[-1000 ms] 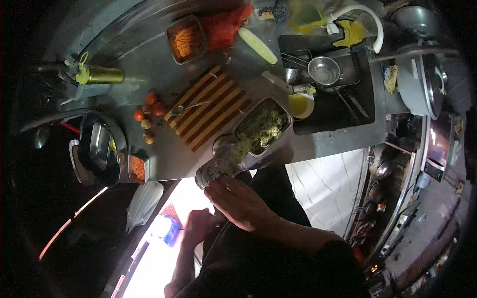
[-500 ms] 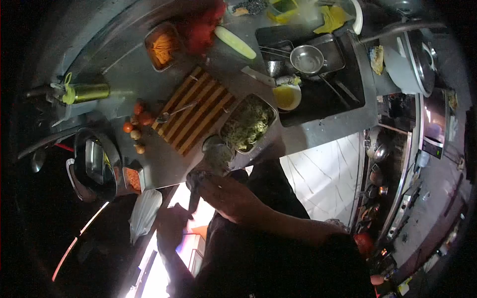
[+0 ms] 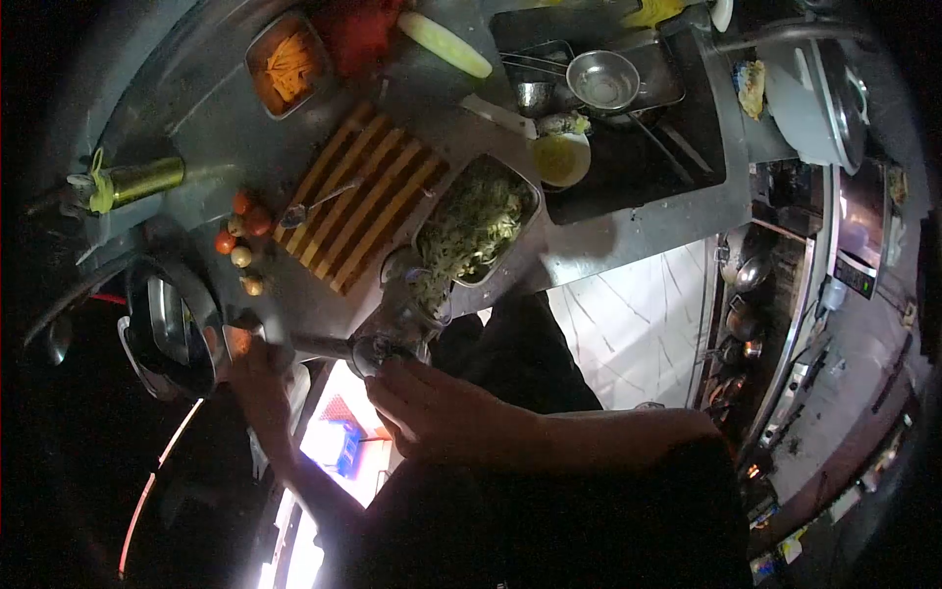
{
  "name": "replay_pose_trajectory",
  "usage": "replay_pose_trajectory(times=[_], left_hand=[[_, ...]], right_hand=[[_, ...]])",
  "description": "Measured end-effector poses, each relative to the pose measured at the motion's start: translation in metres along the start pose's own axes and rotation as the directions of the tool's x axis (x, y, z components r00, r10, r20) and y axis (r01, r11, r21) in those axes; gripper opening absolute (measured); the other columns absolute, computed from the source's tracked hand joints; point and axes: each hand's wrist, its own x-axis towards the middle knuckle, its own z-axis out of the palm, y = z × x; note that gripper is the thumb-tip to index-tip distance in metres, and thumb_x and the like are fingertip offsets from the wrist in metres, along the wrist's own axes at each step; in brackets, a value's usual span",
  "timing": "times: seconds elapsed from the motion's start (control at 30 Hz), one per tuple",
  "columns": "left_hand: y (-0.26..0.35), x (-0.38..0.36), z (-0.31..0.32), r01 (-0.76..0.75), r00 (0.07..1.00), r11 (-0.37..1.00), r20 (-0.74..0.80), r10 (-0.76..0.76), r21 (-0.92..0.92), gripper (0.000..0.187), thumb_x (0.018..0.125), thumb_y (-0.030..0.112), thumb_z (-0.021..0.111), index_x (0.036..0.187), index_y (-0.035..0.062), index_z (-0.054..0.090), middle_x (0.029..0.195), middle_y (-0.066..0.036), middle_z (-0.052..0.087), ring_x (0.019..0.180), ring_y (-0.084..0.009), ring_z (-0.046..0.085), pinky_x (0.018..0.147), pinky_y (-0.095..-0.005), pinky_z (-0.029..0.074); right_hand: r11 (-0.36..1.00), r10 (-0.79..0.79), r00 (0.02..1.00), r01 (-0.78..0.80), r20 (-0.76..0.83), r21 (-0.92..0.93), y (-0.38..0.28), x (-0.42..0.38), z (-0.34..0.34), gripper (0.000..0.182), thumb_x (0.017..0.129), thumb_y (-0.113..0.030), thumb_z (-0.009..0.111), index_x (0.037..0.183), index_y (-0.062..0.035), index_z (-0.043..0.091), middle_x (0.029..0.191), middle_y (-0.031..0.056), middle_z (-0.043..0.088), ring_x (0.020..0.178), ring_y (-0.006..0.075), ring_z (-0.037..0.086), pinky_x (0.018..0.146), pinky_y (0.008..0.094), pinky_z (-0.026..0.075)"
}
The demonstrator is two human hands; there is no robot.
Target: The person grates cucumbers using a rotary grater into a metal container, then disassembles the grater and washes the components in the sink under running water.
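Observation:
My right hand [image 3: 422,398] is closed on a dark-handled tool with a round end [image 3: 369,353], at the counter's near edge. What kind of tool it is I cannot make out. Its dark handle points left. Just beyond it sits a clear vessel [image 3: 428,294] with green shreds, up against a metal tray of shredded greens [image 3: 478,221]. At the left, my left hand [image 3: 257,385] reaches over the near side of a small metal container of orange bits [image 3: 238,339]. Those fingers are dim and blurred, so their grip does not show.
A striped cutting board [image 3: 363,196] carries a spoon [image 3: 319,203]. Tomatoes [image 3: 257,220] and small onions [image 3: 241,256] lie left of it. Behind are a tray of orange strips [image 3: 287,69] and a peeled cucumber [image 3: 444,44]. A sink [image 3: 628,196] is at right, a dark pan [image 3: 201,368] at left.
My left hand has moved up and left, from below the counter to the small container of orange bits. The tool in my right hand now has its handle pointing left. The whole view has shifted.

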Motion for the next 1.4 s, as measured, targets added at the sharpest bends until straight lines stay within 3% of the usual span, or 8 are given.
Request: replay_pose_trajectory(times=[0.2,0.4,0.6,0.67,1.0,1.07,1.17,1.4], left_hand=[[0.093,-0.105,-0.002,-0.302,0.425,0.944,0.868,0.256,-0.131,0.034,0.082,0.023,0.077,0.105,0.0019,0.064,0.100,-0.017,0.069,0.096,-0.0388,0.064,0.084,-0.0471,0.051],[-0.027,-0.037,0.192,-0.532,0.847,0.805,0.159,0.507,0.264,0.015,0.088,0.018,0.066,0.094,0.0060,0.061,0.085,-0.013,0.065,0.082,-0.0331,0.065,0.073,-0.0459,0.050],[0.075,0.011,-0.034,-0.144,0.989,0.985,-0.046,0.140,-0.095,0.013,0.092,0.019,0.063,0.089,0.0069,0.060,0.078,-0.011,0.064,0.074,-0.0305,0.065,0.061,-0.0445,0.049],[0.105,-0.037,-0.067,-0.165,0.895,0.980,0.401,0.195,-0.108,0.016,0.095,0.020,0.062,0.099,0.0044,0.063,0.086,-0.013,0.063,0.081,-0.0321,0.064,0.066,-0.0445,0.051],[0.023,-0.070,0.215,-0.185,0.975,0.980,-0.111,0.193,0.073,0.013,0.088,0.023,0.061,0.092,0.0111,0.064,0.085,-0.010,0.057,0.081,-0.0279,0.059,0.062,-0.0417,0.051],[0.039,0.039,0.113,0.206,0.948,0.961,0.281,-0.148,-0.186,0.013,0.091,0.023,0.062,0.093,0.0100,0.064,0.091,-0.011,0.065,0.096,-0.0333,0.066,0.075,-0.0468,0.057],[0.042,0.045,0.058,-0.206,0.847,0.915,-0.405,0.345,0.348,0.013,0.094,0.022,0.064,0.097,0.0090,0.066,0.092,-0.009,0.062,0.081,-0.0283,0.063,0.068,-0.0413,0.053],[0.109,-0.133,-0.011,-0.447,0.849,0.895,-0.311,0.427,0.008,0.019,0.089,0.013,0.070,0.104,0.0024,0.067,0.091,-0.011,0.057,0.075,-0.0240,0.056,0.060,-0.0388,0.046]], right_hand=[[0.988,-0.082,0.993,0.091,0.081,-0.125,-0.002,0.005,0.000,0.034,0.090,-0.023,0.069,0.106,0.0069,0.066,0.109,0.0176,0.060,0.110,0.0323,0.059,0.099,0.0433,0.052],[0.995,-0.030,0.999,0.034,0.042,-0.098,0.003,0.005,0.011,0.035,0.090,-0.019,0.067,0.114,0.0060,0.064,0.114,0.0201,0.062,0.114,0.0322,0.059,0.100,0.0464,0.051],[0.989,0.139,0.981,-0.132,0.138,-0.060,-0.008,0.012,-0.004,0.036,0.089,-0.008,0.069,0.123,0.0031,0.063,0.126,0.0194,0.063,0.117,0.0323,0.060,0.098,0.0425,0.052],[0.986,0.164,0.986,-0.163,0.031,-0.019,0.000,-0.006,0.018,0.034,0.093,-0.012,0.065,0.124,0.0030,0.062,0.130,0.0208,0.061,0.120,0.0340,0.059,0.102,0.0464,0.049],[0.968,0.154,0.988,-0.156,-0.024,-0.197,-0.008,0.018,0.017,0.038,0.080,0.008,0.071,0.116,-0.0053,0.069,0.111,0.0127,0.071,0.103,0.0289,0.067,0.087,0.0419,0.052],[0.949,0.170,0.985,-0.154,0.035,-0.276,-0.016,0.028,0.011,0.039,0.078,0.009,0.071,0.115,-0.0027,0.068,0.110,0.0146,0.071,0.102,0.0309,0.067,0.088,0.0424,0.052],[0.917,0.196,0.980,-0.168,0.042,-0.361,-0.026,0.036,0.009,0.034,0.077,0.009,0.070,0.110,0.0014,0.066,0.110,0.0155,0.065,0.103,0.0325,0.062,0.087,0.0441,0.052],[0.915,0.273,0.948,-0.204,0.162,-0.348,-0.031,0.046,0.010,0.036,0.071,0.011,0.068,0.105,-0.0018,0.071,0.098,0.0098,0.060,0.108,0.0305,0.056,0.091,0.0416,0.047]])
